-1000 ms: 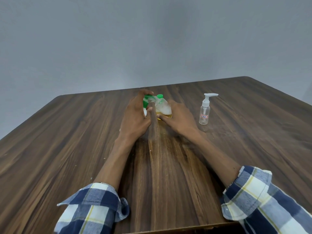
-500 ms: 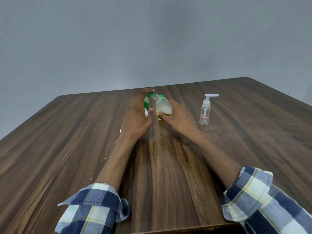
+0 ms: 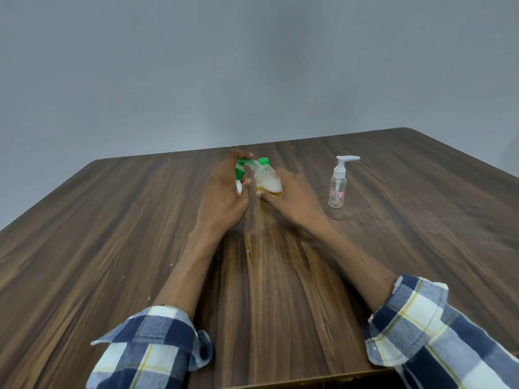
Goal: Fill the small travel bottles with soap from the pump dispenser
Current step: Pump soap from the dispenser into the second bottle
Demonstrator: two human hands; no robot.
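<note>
At frame centre your left hand [image 3: 222, 196] grips the green-topped pump dispenser [image 3: 241, 171], your right hand [image 3: 292, 197] a tilted clear bottle [image 3: 266, 179] part-filled; the white-pump travel bottle [image 3: 338, 186], right, looks empty.

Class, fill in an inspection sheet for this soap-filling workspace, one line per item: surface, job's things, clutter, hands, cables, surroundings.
Surface: brown wooden table, a few pale specks near the left arm.
Job's things: green-topped soap bottle, tilted, foam and amber liquid inside; clear pump travel bottle upright to its right, apparently empty.
Clutter: nothing seen.
Hands: left hand grips a green-and-white part at the soap bottle's top; right hand holds its body.
Cables: nothing seen.
Surroundings: plain grey wall.
</note>
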